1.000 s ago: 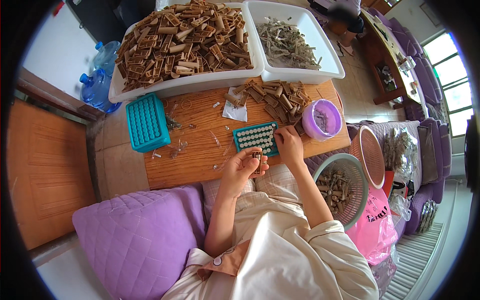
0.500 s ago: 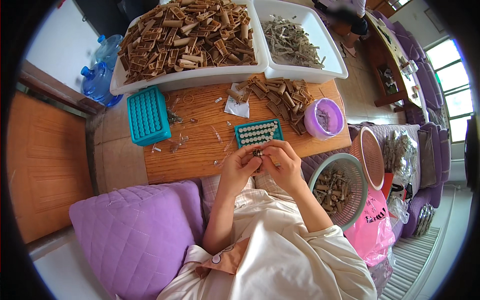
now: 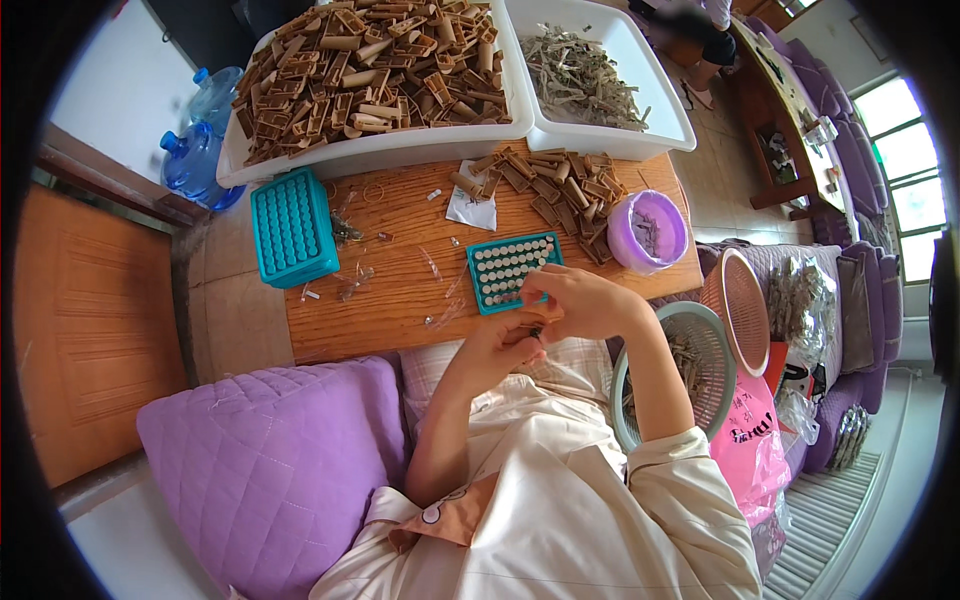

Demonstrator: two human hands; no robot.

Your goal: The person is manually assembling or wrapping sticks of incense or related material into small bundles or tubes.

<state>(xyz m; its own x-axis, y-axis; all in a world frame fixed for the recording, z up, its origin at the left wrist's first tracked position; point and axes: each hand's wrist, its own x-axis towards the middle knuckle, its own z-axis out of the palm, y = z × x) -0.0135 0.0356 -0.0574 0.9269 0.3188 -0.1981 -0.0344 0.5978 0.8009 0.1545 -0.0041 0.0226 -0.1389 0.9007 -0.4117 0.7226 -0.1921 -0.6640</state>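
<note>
My left hand [image 3: 497, 352] is closed, its thumb and fingers pinching a small dark part [image 3: 535, 333] that mostly stays hidden. My right hand [image 3: 592, 305] is bent over it from the right, fingertips pressed together at the same spot; whatever they grip is covered. Both hands are just off the table's near edge, above my lap. Right behind them is a teal tray [image 3: 473, 287] holding rows of small white round pieces, partly covered by my right hand.
Brown half-round casings [image 3: 570, 195] lie piled near a purple tub [image 3: 616, 240]. Large white bins [image 3: 600, 145] line the far side. At left stands a teal stack of trays [image 3: 292, 225]. A grey-green basket [image 3: 722, 400] is by my right arm; wooden table [image 3: 370, 310] carries plastic scraps.
Both hands have moved slightly down and right. My right hand has turned over, its back now uppermost, and its elbow swung outward. More of the teal tray shows.
</note>
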